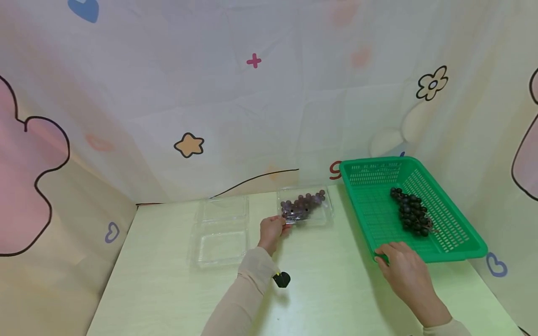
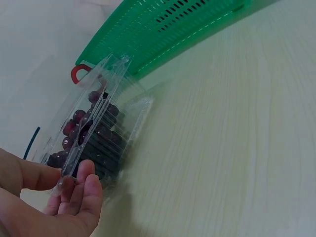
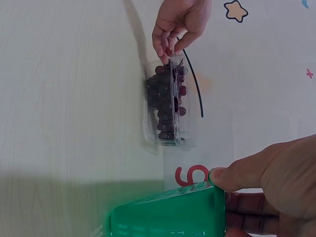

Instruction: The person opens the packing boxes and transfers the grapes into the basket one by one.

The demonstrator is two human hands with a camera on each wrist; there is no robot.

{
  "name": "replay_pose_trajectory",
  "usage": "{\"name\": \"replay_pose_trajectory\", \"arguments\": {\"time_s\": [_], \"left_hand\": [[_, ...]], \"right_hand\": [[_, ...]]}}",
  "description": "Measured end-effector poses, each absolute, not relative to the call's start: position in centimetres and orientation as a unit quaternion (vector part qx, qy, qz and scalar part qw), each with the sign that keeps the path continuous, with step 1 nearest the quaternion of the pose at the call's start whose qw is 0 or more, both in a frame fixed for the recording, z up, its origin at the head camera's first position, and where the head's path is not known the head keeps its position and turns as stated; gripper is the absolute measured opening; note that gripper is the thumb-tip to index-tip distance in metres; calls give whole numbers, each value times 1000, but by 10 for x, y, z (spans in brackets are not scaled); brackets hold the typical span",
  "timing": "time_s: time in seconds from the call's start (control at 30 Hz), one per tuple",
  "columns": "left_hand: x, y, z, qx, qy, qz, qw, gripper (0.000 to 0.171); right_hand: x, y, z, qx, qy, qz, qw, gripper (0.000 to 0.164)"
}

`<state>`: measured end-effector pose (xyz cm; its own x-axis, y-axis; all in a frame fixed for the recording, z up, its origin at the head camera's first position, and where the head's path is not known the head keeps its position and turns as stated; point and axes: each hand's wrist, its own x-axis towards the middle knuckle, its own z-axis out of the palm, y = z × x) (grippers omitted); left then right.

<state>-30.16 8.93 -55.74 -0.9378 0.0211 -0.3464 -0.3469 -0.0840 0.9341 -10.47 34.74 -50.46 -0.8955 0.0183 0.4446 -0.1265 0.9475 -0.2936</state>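
My left hand (image 1: 271, 231) pinches the near left edge of a clear plastic clamshell box (image 1: 322, 217) between thumb and fingers. Dark purple grapes (image 1: 304, 200) lie inside, under the lid, as the left wrist view shows. My right hand (image 1: 407, 275) grips the near left corner of a green plastic basket (image 1: 378, 205); in the right wrist view its thumb (image 3: 234, 178) lies over the rim, with fingers beneath. Inside the basket, toward its right side, rests a bunch of black grapes (image 1: 414, 214).
Left of the grape box, a second clear clamshell (image 1: 222, 225) lies spread open on the pale wooden table (image 1: 155, 289). A patterned cloth (image 1: 252, 107) hangs behind and along both sides. Beside the left cuff is a small black object (image 1: 282, 280).
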Motion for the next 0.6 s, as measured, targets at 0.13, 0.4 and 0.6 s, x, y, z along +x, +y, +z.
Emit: {"name": "replay_pose_trajectory", "arguments": {"time_s": [0.13,0.4,0.6], "left_hand": [[-299,87,-557,-120,652,737,130,26],[-295,81,-552,-135,651,734,140,29],[-291,77,-548,-140,645,735,156,27]], "right_hand": [[-105,348,-505,29,-960,159,230,17],[-105,347,-505,32,-958,158,236,17],[-105,347,-505,33,-958,161,236,17]]}}
